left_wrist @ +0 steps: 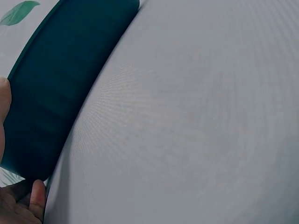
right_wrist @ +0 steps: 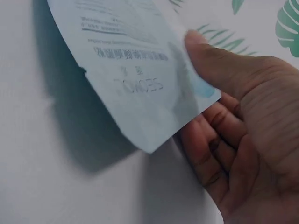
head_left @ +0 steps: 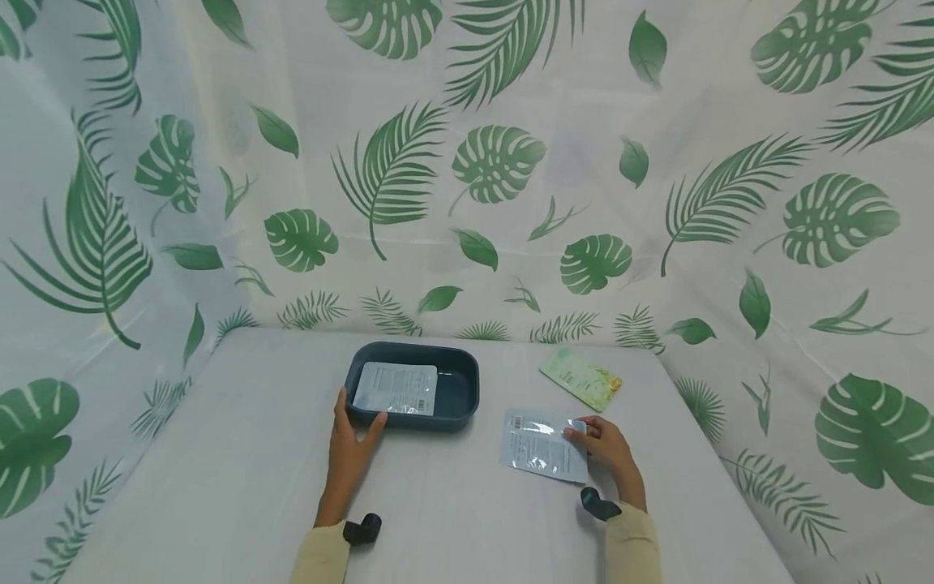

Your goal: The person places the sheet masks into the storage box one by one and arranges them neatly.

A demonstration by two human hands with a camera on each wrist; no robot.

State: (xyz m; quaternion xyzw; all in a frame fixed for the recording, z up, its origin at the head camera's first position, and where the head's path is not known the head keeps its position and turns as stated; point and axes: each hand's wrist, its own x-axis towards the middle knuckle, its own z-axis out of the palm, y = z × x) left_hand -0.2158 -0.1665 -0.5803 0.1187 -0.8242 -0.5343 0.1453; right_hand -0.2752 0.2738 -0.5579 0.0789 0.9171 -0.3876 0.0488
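A dark blue rectangular tray stands at the middle back of the table, with a pale silver face mask packet lying inside it. My left hand grips the tray's near left corner, thumb at the front rim and fingers along the left side. In the left wrist view, fingertips touch the lower end of the tray. To the right, my right hand pinches the right edge of another pale face mask packet. That packet is tilted, one edge raised above the cloth, in the right wrist view.
A green and yellow packet lies flat behind my right hand. White cloth covers the table. Leaf-print curtains enclose the back and both sides. A dark wrist camera sits at each sleeve cuff.
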